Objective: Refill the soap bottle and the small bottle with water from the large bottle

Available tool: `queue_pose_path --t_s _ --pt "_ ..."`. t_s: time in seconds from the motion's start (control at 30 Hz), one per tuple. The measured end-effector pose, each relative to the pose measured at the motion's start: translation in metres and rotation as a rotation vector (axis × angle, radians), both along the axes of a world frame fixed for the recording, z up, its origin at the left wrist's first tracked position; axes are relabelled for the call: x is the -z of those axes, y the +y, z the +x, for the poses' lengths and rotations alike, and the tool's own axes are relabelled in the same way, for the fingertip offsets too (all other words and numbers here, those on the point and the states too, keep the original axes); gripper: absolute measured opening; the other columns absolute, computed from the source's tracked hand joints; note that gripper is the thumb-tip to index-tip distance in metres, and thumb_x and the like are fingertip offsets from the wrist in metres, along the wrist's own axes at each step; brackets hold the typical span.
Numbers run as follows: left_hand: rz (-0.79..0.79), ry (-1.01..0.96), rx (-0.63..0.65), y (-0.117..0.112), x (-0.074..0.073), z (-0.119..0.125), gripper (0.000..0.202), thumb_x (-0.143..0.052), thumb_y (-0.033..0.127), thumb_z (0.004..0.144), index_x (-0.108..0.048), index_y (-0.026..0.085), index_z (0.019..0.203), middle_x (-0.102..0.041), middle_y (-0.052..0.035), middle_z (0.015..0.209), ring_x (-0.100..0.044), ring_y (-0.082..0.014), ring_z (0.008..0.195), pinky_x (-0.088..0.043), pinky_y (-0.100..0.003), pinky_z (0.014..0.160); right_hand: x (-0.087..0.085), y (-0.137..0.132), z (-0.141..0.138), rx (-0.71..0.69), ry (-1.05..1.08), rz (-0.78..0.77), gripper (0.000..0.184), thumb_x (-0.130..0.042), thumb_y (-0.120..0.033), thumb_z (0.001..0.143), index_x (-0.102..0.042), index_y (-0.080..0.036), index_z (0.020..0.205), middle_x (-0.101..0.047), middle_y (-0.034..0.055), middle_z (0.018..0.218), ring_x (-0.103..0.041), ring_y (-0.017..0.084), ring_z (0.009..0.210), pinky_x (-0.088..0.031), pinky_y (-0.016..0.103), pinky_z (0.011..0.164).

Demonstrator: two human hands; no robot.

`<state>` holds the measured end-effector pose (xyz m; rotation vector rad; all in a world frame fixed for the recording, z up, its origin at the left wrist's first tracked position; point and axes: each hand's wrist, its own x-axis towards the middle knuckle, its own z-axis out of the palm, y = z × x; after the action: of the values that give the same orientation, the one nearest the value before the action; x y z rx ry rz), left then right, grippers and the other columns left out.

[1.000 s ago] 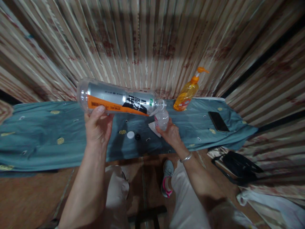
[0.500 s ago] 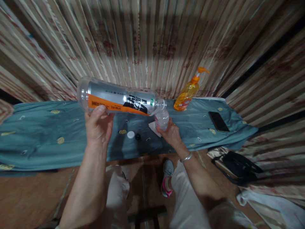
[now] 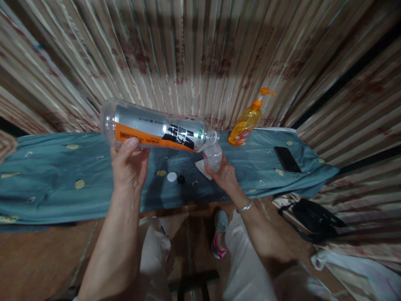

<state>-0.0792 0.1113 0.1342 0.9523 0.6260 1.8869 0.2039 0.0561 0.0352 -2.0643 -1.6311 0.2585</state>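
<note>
My left hand (image 3: 130, 163) grips a large clear plastic bottle (image 3: 153, 127) with a silver and orange label, held nearly level with its neck to the right. In my right hand (image 3: 224, 173) is a small clear plastic bottle (image 3: 213, 156), its upper end close under the large bottle's mouth. Whether the two mouths touch I cannot tell. A folded white tissue or cloth (image 3: 203, 169) shows beside my right fingers. Below the large bottle, a white cap (image 3: 171, 177) and a smaller black cap (image 3: 181, 179) lie on the teal cloth (image 3: 94, 167).
An orange pump bottle (image 3: 246, 125) stands at the cloth's back edge, right of the hands. Farther right lies a black phone (image 3: 287, 159). A striped, flowered curtain (image 3: 188, 54) hangs behind. On the floor at the right is a black bag (image 3: 315, 217).
The large bottle's base end has risen very slightly. Both hands otherwise keep their places and their hold.
</note>
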Motion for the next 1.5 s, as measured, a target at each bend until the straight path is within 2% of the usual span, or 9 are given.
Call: queue_pose_path --t_s 0.23,0.47,0.63,0.7,0.8,0.9,1.23,1.33,1.5 --pt "-0.026 0.012 0.005 -0.002 -0.005 0.001 0.073 -0.118 0.044 0.058 -0.093 0.040 0.126 -0.091 -0.0007 0.097 -0.089 -0.0353 0.114 -0.076 -0.055 0.110 0.003 0.000 0.002 -0.028 -0.010 0.062 0.087 -0.103 -0.048 0.105 -0.068 -0.005 0.172 -0.099 0.0273 0.124 -0.099 0.043 0.116 -0.079 0.048 0.102" --pt "0.008 0.028 0.013 -0.002 -0.004 0.002 0.066 -0.120 0.046 0.058 -0.091 0.035 0.116 -0.092 -0.0035 0.102 -0.089 -0.0371 0.122 -0.075 -0.056 0.114 0.006 0.000 0.005 -0.041 0.026 0.031 0.083 -0.098 -0.047 0.108 -0.067 -0.009 0.175 -0.098 0.0271 0.130 -0.097 0.042 0.121 -0.077 0.047 0.104" --pt "-0.009 0.017 0.027 -0.004 -0.005 0.005 0.060 -0.120 0.045 0.056 -0.093 0.037 0.110 -0.090 0.0001 0.094 -0.088 -0.0308 0.101 -0.077 -0.051 0.107 0.010 0.001 0.000 -0.039 0.004 0.058 0.082 -0.099 -0.041 0.108 -0.067 -0.011 0.177 -0.097 0.0258 0.133 -0.096 0.041 0.125 -0.075 0.048 0.109" --pt "-0.018 0.053 0.043 -0.004 -0.004 0.004 0.059 -0.120 0.048 0.058 -0.095 0.040 0.111 -0.090 0.0001 0.095 -0.088 -0.0310 0.100 -0.078 -0.050 0.103 0.011 0.002 -0.001 -0.045 0.006 0.060 0.081 -0.099 -0.040 0.108 -0.067 -0.014 0.177 -0.097 0.0251 0.135 -0.096 0.041 0.126 -0.075 0.050 0.111" --pt "-0.025 0.078 0.038 -0.002 0.000 0.001 0.046 -0.120 0.049 0.062 -0.090 0.038 0.096 -0.090 -0.0003 0.097 -0.088 -0.0312 0.101 -0.078 -0.049 0.100 0.011 0.001 -0.001 -0.048 0.010 0.063 0.080 -0.099 -0.040 0.108 -0.067 -0.019 0.179 -0.097 0.0238 0.133 -0.096 0.041 0.125 -0.077 0.052 0.109" --pt "-0.043 0.055 0.012 0.002 0.007 -0.001 0.045 -0.119 0.046 0.065 -0.083 0.033 0.088 -0.088 -0.0004 0.098 -0.086 -0.0287 0.099 -0.076 -0.047 0.100 0.009 0.000 0.000 -0.050 0.015 0.053 0.083 -0.098 -0.044 0.108 -0.066 -0.015 0.179 -0.097 0.0239 0.128 -0.096 0.042 0.121 -0.077 0.052 0.106" --pt "-0.073 0.002 0.001 0.008 0.014 -0.011 0.058 -0.122 0.049 0.063 -0.079 0.027 0.096 -0.091 -0.0015 0.104 -0.085 -0.0278 0.108 -0.072 -0.043 0.102 0.010 0.000 0.003 -0.050 0.043 0.074 0.079 -0.097 -0.043 0.107 -0.068 -0.016 0.176 -0.097 0.0223 0.124 -0.096 0.042 0.120 -0.077 0.051 0.105" --pt "-0.087 -0.031 -0.002 0.007 0.011 -0.011 0.061 -0.123 0.048 0.058 -0.081 0.028 0.098 -0.092 0.0015 0.102 -0.085 -0.0249 0.102 -0.072 -0.039 0.094 0.010 0.000 0.005 -0.043 0.033 0.061 0.079 -0.097 -0.043 0.108 -0.068 -0.020 0.177 -0.097 0.0215 0.126 -0.096 0.042 0.120 -0.078 0.054 0.107" --pt "-0.086 -0.010 -0.028 0.007 0.011 -0.014 0.061 -0.121 0.050 0.060 -0.084 0.028 0.103 -0.090 0.0004 0.097 -0.084 -0.0254 0.098 -0.071 -0.039 0.093 0.010 0.001 0.005 -0.032 0.020 0.053 0.081 -0.098 -0.046 0.108 -0.068 -0.012 0.176 -0.097 0.0233 0.125 -0.097 0.041 0.120 -0.076 0.048 0.105"
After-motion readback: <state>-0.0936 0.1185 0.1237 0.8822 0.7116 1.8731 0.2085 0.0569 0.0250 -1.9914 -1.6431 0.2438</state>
